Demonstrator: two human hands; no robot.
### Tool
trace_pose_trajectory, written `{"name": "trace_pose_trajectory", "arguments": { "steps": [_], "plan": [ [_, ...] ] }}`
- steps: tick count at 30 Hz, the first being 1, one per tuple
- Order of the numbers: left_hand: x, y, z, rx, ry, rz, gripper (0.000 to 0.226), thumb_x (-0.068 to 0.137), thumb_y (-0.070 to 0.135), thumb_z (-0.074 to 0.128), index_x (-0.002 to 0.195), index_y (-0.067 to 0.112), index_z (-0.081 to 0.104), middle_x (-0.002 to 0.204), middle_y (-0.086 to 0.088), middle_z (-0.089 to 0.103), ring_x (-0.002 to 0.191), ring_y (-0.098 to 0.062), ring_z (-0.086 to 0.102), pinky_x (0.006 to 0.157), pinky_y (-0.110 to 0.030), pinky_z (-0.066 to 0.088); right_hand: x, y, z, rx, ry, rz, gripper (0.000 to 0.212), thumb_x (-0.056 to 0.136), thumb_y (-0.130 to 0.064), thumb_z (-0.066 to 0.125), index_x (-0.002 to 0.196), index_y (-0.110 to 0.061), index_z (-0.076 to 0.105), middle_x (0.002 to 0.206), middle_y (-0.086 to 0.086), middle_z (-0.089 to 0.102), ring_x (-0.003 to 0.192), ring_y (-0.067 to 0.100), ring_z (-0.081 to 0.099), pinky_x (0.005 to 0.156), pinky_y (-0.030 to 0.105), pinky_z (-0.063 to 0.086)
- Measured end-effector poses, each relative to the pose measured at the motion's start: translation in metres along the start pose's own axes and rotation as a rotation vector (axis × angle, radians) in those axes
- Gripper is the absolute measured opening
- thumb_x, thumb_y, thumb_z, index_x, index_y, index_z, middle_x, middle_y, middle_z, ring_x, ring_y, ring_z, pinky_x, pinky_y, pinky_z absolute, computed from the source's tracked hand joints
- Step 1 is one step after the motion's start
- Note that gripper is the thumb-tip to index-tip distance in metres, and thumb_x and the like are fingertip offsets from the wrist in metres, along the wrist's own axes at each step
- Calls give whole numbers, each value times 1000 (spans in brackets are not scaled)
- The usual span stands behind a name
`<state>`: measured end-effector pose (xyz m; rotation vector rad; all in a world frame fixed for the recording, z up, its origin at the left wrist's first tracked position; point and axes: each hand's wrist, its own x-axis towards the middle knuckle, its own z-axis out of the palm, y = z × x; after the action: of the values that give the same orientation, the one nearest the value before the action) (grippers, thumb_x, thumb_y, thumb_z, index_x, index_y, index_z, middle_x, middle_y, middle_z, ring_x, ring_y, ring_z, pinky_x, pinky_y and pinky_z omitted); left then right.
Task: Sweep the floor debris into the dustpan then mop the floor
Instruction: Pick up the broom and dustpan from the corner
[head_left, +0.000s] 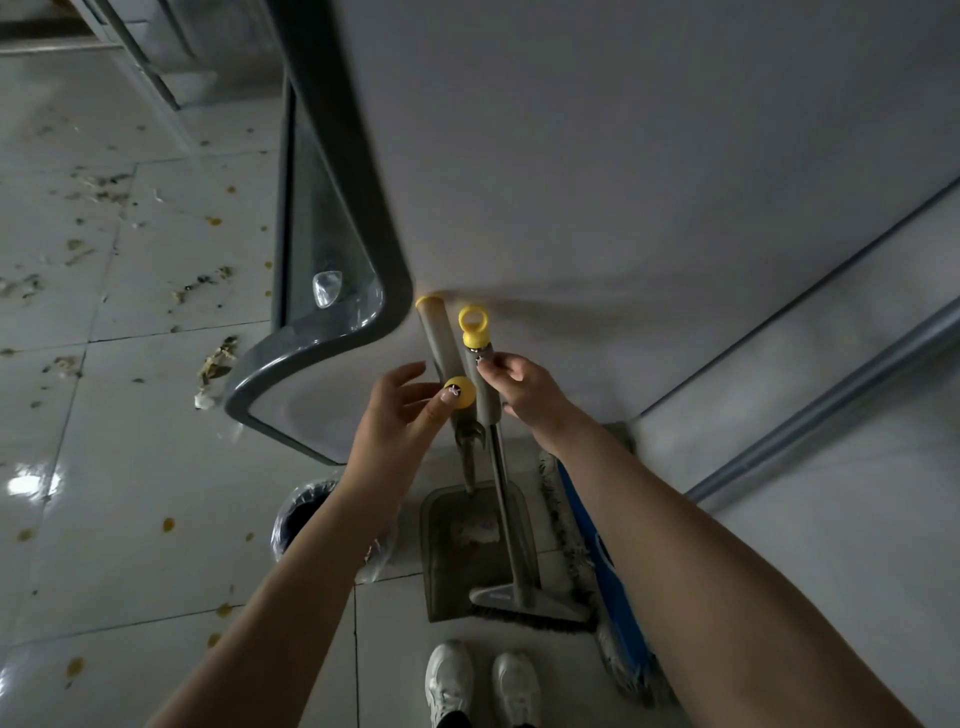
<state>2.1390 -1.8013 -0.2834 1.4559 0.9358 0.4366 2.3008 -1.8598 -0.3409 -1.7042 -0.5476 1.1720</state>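
Grey broom handle (480, 374) with a yellow ring cap leans on the white wall, its brush head (530, 603) resting in the grey dustpan (452, 551). My right hand (524, 389) grips this handle just below the cap. My left hand (395, 415) is beside it, one fingertip touching the round yellow cap (462, 392) of the dustpan's handle, the other fingers loosely spread. Behind stands another grey pole (434, 327) with a yellow tip. The blue mop head (597, 561) with grey fringe lies to the right of the broom. Debris (215, 364) is scattered over the tiles on the left.
A bin (301, 519) lined with a black bag stands left of the dustpan. A curved grey-framed glass panel (332, 270) juts out from the wall above it. A metal pipe (831, 395) runs along the wall at right. My white shoes (483, 680) are just before the dustpan.
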Motion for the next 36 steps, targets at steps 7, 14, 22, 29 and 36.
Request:
{"name": "trace_pose_trajectory", "arguments": {
  "steps": [7, 14, 22, 29, 36],
  "plan": [
    [-1, -2, 3, 11, 5, 1, 87, 54, 66, 59, 124, 19, 42, 98, 12, 63, 100, -7, 61, 93, -39, 49, -4, 9, 10, -10, 1, 17, 16, 91, -38, 56, 101, -25, 57, 94, -11, 60, 88, 4, 55, 69, 16, 39],
    [-3, 2, 5, 19, 33, -31, 85, 54, 66, 59, 123, 18, 44, 96, 11, 64, 102, -15, 61, 97, -45, 47, -23, 11, -6, -26, 36, 15, 30, 93, -38, 53, 111, -13, 56, 107, 8, 64, 100, 25, 59, 72, 20, 45],
    [-6, 9, 5, 107, 72, -55, 49, 86, 36, 60, 127, 13, 45, 97, 9, 62, 96, -12, 61, 84, -32, 51, -67, 2, -19, 42, -37, -57, 27, 92, -26, 57, 113, -10, 60, 116, 15, 63, 108, 26, 59, 94, 34, 45],
    [-10, 24, -2, 219, 19, -31, 43, 88, 35, 60, 123, 13, 49, 103, 2, 59, 102, -19, 59, 91, -39, 50, -107, -27, -15, 168, -5, -173, 39, 77, -42, 67, 101, -11, 63, 92, 1, 66, 87, 9, 63, 83, 25, 48],
    [2, 40, -33, 336, -115, 92, 33, 89, 33, 59, 118, 19, 55, 93, 14, 56, 86, -4, 55, 67, -13, 39, -126, -59, 12, 187, 134, -240, 49, 69, -58, 66, 91, -15, 63, 78, 5, 61, 71, 9, 61, 74, 26, 49]
  ]
}}
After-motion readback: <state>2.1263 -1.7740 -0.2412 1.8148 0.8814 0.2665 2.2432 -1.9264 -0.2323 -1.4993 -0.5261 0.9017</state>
